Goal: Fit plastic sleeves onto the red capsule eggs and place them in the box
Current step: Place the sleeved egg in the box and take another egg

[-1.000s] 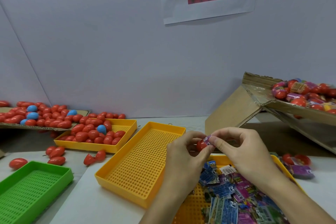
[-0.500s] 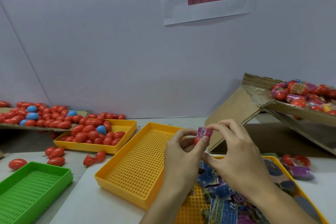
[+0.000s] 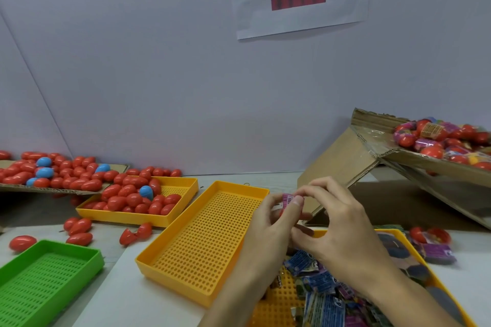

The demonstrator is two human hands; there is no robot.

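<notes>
1. Cardboard box (image 3: 435,167), tilted at the right edge of the tabletop (image 3: 265,176), already heaped with sleeved red eggs (image 3: 431,151); well apart from the hands and above their level.
2. Yellow tray of sleeves (image 3: 281,300) at the near right corner, piled with loose printed plastic sleeves (image 3: 321,300); empty yellow perforated tray (image 3: 212,241) just beside it toward the middle.
3. Yellow tray of bare eggs (image 3: 183,188) and flat cardboard sheet (image 3: 117,167) at the far left edge, both loaded with unsleeved red eggs (image 3: 127,198), a few blue among them; green tray (image 3: 45,279) at the near left corner.
4. Left hand (image 3: 268,225) and right hand (image 3: 342,223) together above the seam between the two near yellow trays, fingers of both curled and pinching one small thing between them.
5. Pink sleeve (image 3: 288,198) at the fingertips, around the held egg; egg itself almost wholly hidden, so depth of seating unclear.
6. Step in hand, by judgement: sleeving, near its end. Next move likely: press sleeve fully down, then release with one hand and carry up and rightward over the cardboard lip into the box.
</notes>
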